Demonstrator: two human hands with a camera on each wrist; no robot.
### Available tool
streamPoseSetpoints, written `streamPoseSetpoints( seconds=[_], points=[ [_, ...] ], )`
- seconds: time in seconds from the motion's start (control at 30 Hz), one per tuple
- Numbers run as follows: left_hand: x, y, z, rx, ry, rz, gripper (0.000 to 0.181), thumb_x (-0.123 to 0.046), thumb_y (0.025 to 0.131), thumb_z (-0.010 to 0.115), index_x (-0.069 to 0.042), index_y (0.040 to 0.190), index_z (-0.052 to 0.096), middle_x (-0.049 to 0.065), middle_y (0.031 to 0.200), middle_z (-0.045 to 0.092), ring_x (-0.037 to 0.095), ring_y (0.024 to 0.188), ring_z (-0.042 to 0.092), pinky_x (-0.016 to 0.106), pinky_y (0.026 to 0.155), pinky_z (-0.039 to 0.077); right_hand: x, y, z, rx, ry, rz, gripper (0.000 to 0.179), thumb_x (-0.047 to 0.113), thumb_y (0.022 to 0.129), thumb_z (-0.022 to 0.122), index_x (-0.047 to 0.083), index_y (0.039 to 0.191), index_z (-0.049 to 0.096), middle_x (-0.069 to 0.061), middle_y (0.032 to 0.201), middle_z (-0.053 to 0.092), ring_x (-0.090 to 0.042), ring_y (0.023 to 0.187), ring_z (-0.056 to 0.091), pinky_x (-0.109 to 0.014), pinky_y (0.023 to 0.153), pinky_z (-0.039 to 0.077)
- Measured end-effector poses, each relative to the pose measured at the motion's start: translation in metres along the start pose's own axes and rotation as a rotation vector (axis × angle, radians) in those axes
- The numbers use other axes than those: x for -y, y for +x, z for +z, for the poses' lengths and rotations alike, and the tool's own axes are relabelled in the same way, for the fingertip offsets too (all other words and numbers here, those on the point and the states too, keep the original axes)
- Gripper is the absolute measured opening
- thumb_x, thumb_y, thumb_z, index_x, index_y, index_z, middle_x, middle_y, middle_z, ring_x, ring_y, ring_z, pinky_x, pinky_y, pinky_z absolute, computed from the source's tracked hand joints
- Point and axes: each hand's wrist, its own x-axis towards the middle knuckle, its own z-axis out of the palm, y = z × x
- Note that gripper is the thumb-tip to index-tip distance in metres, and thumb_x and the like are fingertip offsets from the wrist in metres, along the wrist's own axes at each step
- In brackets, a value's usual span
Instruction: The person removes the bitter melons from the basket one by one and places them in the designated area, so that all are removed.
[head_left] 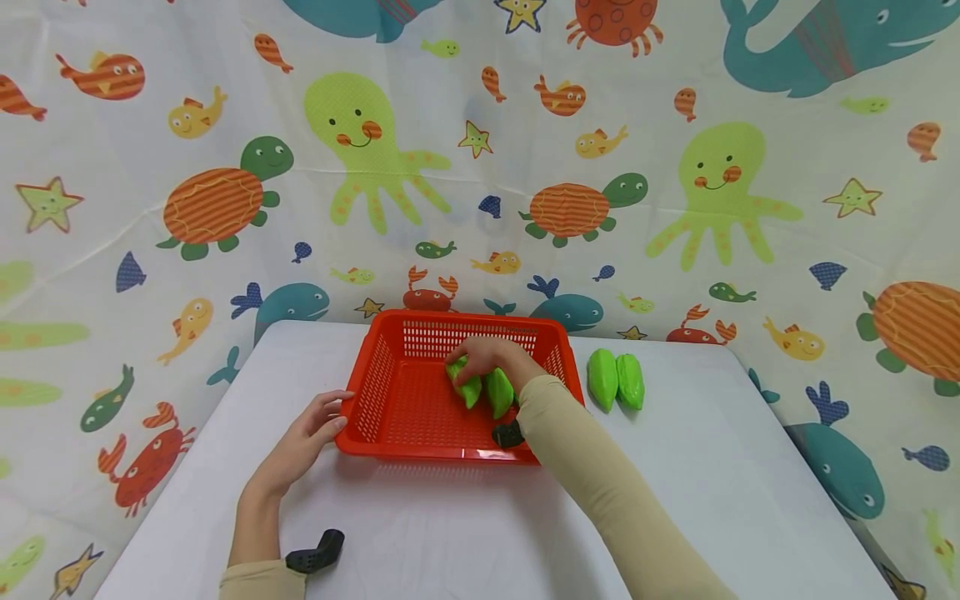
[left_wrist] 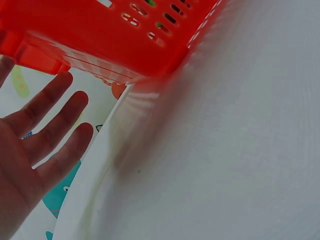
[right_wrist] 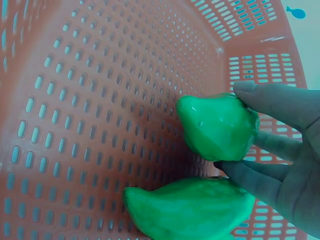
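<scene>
A red plastic basket (head_left: 420, 457) with slotted walls stands on the white table. Inside it, my right hand (head_left: 483, 354) holds a glossy green star fruit (head_left: 468, 387) between thumb and fingers; the right wrist view shows the thumb on its upper side and a fingertip below. A second star fruit (head_left: 498, 392) lies close beside it in the basket, and a bit more green shows behind my wrist. At the basket's left side, my left hand (head_left: 300, 442) has its fingertips at the rim. Seen from the left wrist, those fingers (left_wrist: 57, 127) are spread and fairly straight.
Two more green star fruits (head_left: 617, 380) lie side by side on the table (head_left: 720, 467), just right of the basket. A cloth (head_left: 435, 108) printed with sea animals hangs behind and around the table. A black wrist device (head_left: 318, 554) sits at my left cuff.
</scene>
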Motion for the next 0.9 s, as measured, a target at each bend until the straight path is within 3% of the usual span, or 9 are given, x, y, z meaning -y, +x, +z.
streamPoseSetpoints(
  seconds=[0.57,0.9],
  points=[
    [0.0014,0.0017,-0.0010,0.003,0.019,0.004,0.048,-0.034,0.100,0.053,-0.018,0.143,0.039,0.018,0.139,0.045,0.033,0.123,0.049,0.043,0.092,0.052,-0.0034,0.0025,0.0001,0.026,-0.059,-0.076,0.055,0.022,0.091,0.069,0.012,0.142,0.052,-0.006,0.144,0.049,-0.020,0.127,0.046,-0.036,0.108,0.038],
    [-0.0003,-0.0004,0.0008,-0.003,0.003,0.007,0.049,-0.033,0.100,0.054,-0.019,0.144,0.039,0.015,0.140,0.046,0.033,0.123,0.050,0.045,0.093,0.052,-0.0020,0.0009,0.0006,0.019,-0.051,-0.066,0.053,0.021,0.091,0.069,0.012,0.141,0.053,-0.006,0.144,0.049,-0.022,0.129,0.045,-0.037,0.108,0.038]
  ],
)
